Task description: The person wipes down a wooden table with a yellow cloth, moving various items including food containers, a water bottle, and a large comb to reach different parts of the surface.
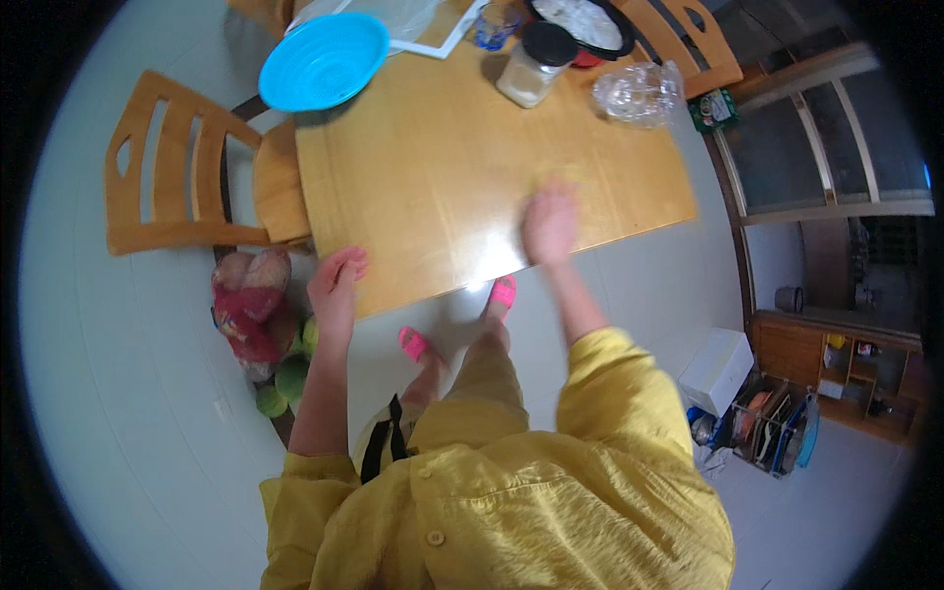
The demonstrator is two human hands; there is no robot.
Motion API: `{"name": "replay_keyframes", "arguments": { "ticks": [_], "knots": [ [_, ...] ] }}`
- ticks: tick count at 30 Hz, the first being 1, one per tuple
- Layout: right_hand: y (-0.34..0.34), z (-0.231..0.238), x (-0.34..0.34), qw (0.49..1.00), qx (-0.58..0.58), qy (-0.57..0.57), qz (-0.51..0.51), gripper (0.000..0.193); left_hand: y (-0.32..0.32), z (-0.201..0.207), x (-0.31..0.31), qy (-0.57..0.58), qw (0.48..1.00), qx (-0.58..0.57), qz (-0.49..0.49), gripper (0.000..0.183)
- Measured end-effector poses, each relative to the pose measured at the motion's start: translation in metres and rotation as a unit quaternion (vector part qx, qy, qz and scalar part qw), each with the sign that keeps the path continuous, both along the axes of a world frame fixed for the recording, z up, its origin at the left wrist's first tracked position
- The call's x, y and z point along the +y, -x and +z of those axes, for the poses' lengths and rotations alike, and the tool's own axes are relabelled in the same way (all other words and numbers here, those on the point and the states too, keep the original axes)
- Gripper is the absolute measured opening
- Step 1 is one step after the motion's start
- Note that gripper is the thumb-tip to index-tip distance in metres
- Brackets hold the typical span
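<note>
My right hand (550, 224) is pressed down on the wooden table (423, 167) near its front edge, smeared by motion. Under its fingers shows a blurred yellowish cloth (559, 177), hard to tell from the wood. By the table's near left corner hangs my left hand (337, 278), its fingers loosely curled in with nothing visible in them.
A blue plastic basket (324, 61) sits at the table's far left. Farther right stand a dark-lidded jar (536, 67), a blue glass (495, 27) and a crumpled clear plastic package (639, 93). A wooden chair (182, 162) and a red bag (251, 305) flank the left side.
</note>
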State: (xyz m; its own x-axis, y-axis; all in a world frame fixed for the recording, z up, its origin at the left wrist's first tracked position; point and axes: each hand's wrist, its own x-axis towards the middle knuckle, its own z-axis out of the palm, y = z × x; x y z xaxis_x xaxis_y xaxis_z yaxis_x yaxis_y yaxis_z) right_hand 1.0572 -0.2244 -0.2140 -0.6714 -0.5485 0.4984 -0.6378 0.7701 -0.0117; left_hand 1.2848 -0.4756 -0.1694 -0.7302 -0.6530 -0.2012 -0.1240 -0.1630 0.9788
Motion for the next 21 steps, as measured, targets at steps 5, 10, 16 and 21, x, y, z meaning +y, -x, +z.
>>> {"name": "replay_keyframes", "arguments": {
  "ticks": [5, 10, 16, 21],
  "knots": [
    [-0.167, 0.013, -0.105, 0.916, -0.233, 0.081, 0.316, 0.034, 0.020, -0.007, -0.003, 0.041, 0.999, 0.007, 0.022, 0.016],
    [-0.080, 0.031, -0.023, 0.935, -0.249, 0.098, 0.234, 0.039, 0.059, 0.006, 0.009, 0.010, 0.999, 0.040, -0.025, 0.017],
    [0.070, 0.023, 0.165, 0.977, -0.162, 0.102, -0.097, 0.039, 0.104, -0.001, 0.056, 0.044, 0.994, -0.019, -0.101, 0.016],
    [0.062, 0.007, 0.161, 0.959, -0.158, 0.156, -0.179, 0.044, 0.150, -0.025, 0.084, 0.138, 0.983, 0.007, -0.124, 0.017]
  ]
}}
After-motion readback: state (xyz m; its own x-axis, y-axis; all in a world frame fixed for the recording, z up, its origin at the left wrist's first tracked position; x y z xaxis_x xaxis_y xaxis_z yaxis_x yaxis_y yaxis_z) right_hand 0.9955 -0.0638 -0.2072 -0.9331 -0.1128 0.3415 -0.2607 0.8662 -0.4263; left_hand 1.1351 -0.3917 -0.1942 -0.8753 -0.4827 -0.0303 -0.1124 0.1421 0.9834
